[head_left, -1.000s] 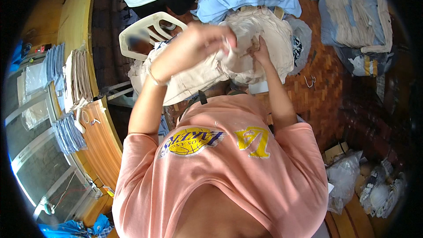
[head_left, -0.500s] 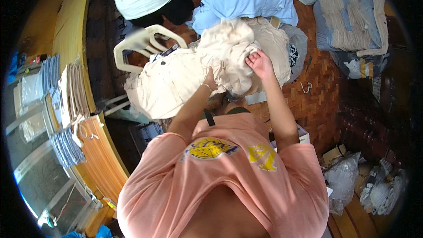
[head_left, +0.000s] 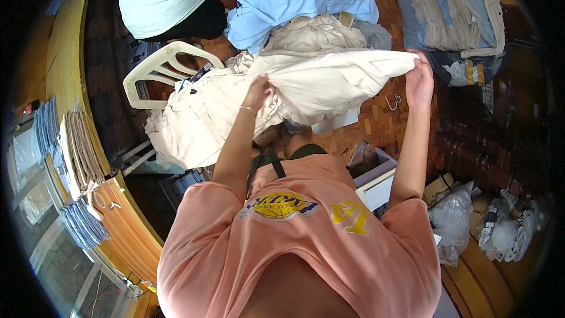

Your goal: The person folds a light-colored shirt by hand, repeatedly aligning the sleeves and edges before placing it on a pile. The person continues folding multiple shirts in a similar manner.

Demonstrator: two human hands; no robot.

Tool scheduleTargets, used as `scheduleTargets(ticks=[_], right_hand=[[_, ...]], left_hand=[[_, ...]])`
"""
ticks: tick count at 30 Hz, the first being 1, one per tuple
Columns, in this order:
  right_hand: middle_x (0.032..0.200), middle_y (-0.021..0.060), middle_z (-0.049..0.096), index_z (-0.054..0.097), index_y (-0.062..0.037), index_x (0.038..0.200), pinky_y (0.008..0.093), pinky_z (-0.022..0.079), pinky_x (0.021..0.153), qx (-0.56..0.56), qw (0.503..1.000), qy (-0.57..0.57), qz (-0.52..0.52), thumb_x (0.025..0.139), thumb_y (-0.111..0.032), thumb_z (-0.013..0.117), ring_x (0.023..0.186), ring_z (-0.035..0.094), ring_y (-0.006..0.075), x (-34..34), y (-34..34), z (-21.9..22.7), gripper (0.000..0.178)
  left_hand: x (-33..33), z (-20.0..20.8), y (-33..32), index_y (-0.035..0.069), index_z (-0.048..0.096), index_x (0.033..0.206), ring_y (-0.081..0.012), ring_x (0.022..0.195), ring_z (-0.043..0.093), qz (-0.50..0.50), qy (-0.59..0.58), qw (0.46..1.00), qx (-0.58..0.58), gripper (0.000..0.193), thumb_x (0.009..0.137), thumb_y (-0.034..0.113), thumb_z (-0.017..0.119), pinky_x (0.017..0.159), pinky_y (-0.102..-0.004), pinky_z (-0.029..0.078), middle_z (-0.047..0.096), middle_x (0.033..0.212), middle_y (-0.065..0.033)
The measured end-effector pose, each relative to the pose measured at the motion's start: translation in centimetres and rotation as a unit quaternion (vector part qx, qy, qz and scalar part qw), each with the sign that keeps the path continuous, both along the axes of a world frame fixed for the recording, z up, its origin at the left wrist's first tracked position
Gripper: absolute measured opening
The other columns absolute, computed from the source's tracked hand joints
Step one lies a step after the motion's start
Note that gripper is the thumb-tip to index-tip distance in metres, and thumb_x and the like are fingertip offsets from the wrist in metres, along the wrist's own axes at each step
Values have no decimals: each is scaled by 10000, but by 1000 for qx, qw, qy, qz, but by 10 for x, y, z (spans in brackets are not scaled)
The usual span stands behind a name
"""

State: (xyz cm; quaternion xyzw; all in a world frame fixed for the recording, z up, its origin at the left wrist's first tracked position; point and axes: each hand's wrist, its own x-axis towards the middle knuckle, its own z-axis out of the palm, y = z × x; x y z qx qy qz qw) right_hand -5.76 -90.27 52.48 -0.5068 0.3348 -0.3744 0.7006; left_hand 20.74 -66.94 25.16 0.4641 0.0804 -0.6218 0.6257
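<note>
Garment (head_left: 329, 79) edge beside chair (head_left: 159, 73)

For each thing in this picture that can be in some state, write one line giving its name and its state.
Cream garment: held up, stretched between both hands.
Left hand: closed on the garment.
Right hand: gripping the garment's end.
White plastic chair: draped with cream cloth.
Stack of folded cloth: piled flat.
Clear plastic bag: crumpled on the floor.
</note>
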Motion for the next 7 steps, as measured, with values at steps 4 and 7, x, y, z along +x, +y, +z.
scheduleTargets(ticks=[4, 7], right_hand=[[891, 19, 547, 547, -40, 872, 243, 391, 774, -62, 993, 90, -43, 830, -105, 513, 854, 500, 101, 0, 29, -41, 85], [931, 22, 584, 592, -70, 937, 267, 404, 825, 15, 934, 324, 148, 779, -66, 585, 880, 529, 117, -1, 73, -81, 159]], left_hand=[[28, 41, 10, 23, 484, 1051, -188, 1006, 516, 98, -92, 984, -119, 316, 921, 261, 322, 888, -349, 400, 551, 1067, -98], [34, 36, 37, -16, 405, 1196, -236, 1131, 443, 229, -17, 972, 56, 425, 926, 267, 241, 948, -358, 365, 470, 1211, -134]])
